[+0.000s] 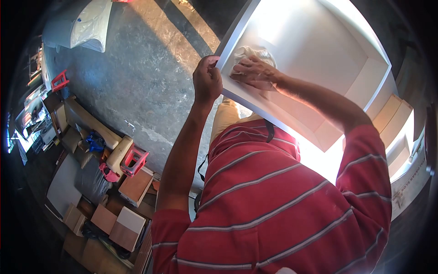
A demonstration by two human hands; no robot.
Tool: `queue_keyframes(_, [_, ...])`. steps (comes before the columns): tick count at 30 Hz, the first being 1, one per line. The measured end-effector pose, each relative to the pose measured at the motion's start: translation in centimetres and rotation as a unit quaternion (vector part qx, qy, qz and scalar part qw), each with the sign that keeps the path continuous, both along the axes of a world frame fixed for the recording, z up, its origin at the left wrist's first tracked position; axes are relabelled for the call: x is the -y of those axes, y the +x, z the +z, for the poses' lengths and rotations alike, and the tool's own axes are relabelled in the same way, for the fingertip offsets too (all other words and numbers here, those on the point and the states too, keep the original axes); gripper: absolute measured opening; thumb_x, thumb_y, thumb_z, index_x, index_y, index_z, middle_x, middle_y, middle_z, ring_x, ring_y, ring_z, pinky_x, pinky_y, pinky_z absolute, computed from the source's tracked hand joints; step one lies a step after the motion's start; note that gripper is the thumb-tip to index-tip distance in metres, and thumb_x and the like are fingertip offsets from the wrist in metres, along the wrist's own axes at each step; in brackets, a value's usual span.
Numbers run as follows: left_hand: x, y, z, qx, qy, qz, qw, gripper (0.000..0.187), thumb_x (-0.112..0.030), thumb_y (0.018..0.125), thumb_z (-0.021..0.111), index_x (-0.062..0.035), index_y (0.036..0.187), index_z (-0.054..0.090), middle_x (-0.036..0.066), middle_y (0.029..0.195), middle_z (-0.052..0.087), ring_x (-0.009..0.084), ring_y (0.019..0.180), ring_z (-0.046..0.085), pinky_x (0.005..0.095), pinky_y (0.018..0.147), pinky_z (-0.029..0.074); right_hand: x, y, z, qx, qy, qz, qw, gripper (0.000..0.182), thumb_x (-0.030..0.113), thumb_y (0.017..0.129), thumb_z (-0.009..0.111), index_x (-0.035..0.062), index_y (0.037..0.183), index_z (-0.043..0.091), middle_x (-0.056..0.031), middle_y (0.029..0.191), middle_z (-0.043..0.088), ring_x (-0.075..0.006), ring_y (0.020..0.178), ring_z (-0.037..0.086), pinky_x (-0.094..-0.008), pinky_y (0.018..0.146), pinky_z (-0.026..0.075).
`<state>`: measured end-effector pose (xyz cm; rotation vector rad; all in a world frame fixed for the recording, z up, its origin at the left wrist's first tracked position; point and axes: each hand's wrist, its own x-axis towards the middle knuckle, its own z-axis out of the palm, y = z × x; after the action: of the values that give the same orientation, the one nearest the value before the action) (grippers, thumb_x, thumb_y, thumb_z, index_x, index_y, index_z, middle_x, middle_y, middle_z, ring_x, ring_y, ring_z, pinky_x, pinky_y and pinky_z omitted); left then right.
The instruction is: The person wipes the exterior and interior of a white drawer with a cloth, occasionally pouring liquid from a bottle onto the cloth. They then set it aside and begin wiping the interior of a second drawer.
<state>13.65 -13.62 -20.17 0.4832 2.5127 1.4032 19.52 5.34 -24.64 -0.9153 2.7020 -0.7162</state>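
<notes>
A white, open-topped drawer (319, 50) is tilted in front of my body at the upper right, its inside facing me. My left hand (208, 81) is closed around its left corner, with the fingers curled over the rim. Inside the drawer, close to that same corner, my right hand (256, 72) presses a bunched, pale cloth (255, 51) against the inner surface. The palm hides part of the cloth. Strong light washes out the drawer's far end, and what supports it underneath cannot be seen.
Worn concrete floor (141, 86) lies to the left, where a beige sofa (91, 121) stands near a red plastic stool (135, 160). Stacked boxes and panels (125, 228) fill the lower left. A plastic-wrapped piece (89, 29) is at upper left, wooden drawers (393, 116) at right.
</notes>
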Motion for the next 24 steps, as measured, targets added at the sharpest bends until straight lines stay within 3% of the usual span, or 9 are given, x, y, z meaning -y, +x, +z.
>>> queue_keyframes(5, [-0.2,-0.1,0.4,0.008,-0.008,0.006,1.000,0.027,0.001,0.079,0.041,0.0035,0.099,0.060,0.021,0.093,0.063,0.0315,0.088,0.065,0.0366,0.078,0.051,-2.4,0.8,-0.7,-0.037,-0.007,0.102,0.994,0.038,0.021,0.081,0.054,0.0200,0.119,0.055,-0.0008,0.108,0.050,-0.0199,0.109,0.046,-0.0364,0.091,0.038])
queue_keyframes(7, [-0.3,-0.1,0.4,0.008,-0.009,0.006,1.000,0.027,0.001,0.079,0.041,0.0038,0.099,0.059,0.021,0.092,0.063,0.0315,0.088,0.064,0.0368,0.078,0.051,-1.7,1.1,-1.1,-0.037,-0.018,0.089,0.995,0.038,0.020,0.082,0.054,0.0215,0.120,0.054,-0.0010,0.109,0.051,-0.0200,0.110,0.046,-0.0366,0.090,0.038])
queue_keyframes(9, [-0.4,0.0,0.4,0.009,-0.006,0.003,1.000,0.027,0.001,0.078,0.041,0.0040,0.098,0.059,0.021,0.092,0.063,0.0315,0.087,0.064,0.0367,0.077,0.051,0.1,1.3,-0.9,-0.054,0.060,0.019,0.997,0.040,0.021,0.083,0.053,0.0198,0.122,0.053,-0.0014,0.109,0.051,-0.0191,0.112,0.045,-0.0381,0.093,0.037])
queue_keyframes(11, [-0.4,0.0,0.5,0.017,-0.022,0.006,1.000,0.027,0.001,0.078,0.041,0.0038,0.098,0.059,0.020,0.092,0.063,0.0315,0.086,0.064,0.0366,0.077,0.051,1.6,0.2,0.5,-0.038,0.026,-0.015,0.999,0.035,0.020,0.084,0.053,0.0132,0.118,0.056,-0.0066,0.106,0.055,-0.0246,0.107,0.052,-0.0393,0.091,0.041])
queue_keyframes(13, [-0.3,-0.1,0.3,0.018,-0.020,0.007,1.000,0.027,0.001,0.078,0.041,0.0038,0.098,0.059,0.020,0.091,0.063,0.0315,0.086,0.064,0.0367,0.077,0.051,3.2,-1.2,1.3,0.281,-0.033,-0.158,0.946,0.019,0.021,0.088,0.048,0.0135,0.101,0.061,-0.0109,0.095,0.056,-0.0293,0.093,0.056,-0.0385,0.080,0.045])
queue_keyframes(15, [-0.2,0.0,0.1,0.017,-0.016,0.009,1.000,0.027,0.001,0.078,0.042,0.0037,0.098,0.059,0.020,0.091,0.063,0.0314,0.086,0.064,0.0367,0.076,0.050,3.1,-2.0,3.4,0.296,0.004,-0.131,0.946,0.018,0.018,0.089,0.046,0.0110,0.098,0.060,-0.0160,0.092,0.059,-0.0346,0.086,0.058,-0.0422,0.076,0.045])
queue_keyframes(17, [-0.3,0.0,0.0,0.002,-0.017,0.010,1.000,0.026,0.001,0.077,0.042,0.0035,0.097,0.059,0.020,0.091,0.063,0.0317,0.085,0.063,0.0372,0.076,0.050,2.0,-2.0,3.6,0.438,0.047,-0.092,0.893,0.021,0.016,0.087,0.045,0.0060,0.093,0.062,-0.0175,0.094,0.064,-0.0343,0.091,0.061,-0.0432,0.079,0.048])
queue_keyframes(21, [-0.4,0.1,0.1,0.013,-0.014,0.022,1.000,0.026,0.002,0.077,0.042,0.0035,0.096,0.059,0.020,0.091,0.063,0.0322,0.084,0.063,0.0376,0.075,0.050,2.1,-1.0,5.0,0.409,0.008,-0.164,0.898,0.022,0.012,0.085,0.045,0.0089,0.099,0.062,-0.0161,0.098,0.063,-0.0348,0.093,0.061,-0.0417,0.077,0.049])
queue_keyframes(24, [-0.4,0.0,0.3,0.009,-0.027,0.018,0.999,0.027,0.003,0.076,0.041,0.0037,0.096,0.059,0.020,0.090,0.063,0.0321,0.084,0.063,0.0375,0.075,0.050,3.8,-1.8,1.5,0.387,-0.047,-0.179,0.903,0.024,0.016,0.088,0.044,0.0108,0.103,0.062,-0.0160,0.100,0.063,-0.0341,0.094,0.061,-0.0426,0.078,0.049])
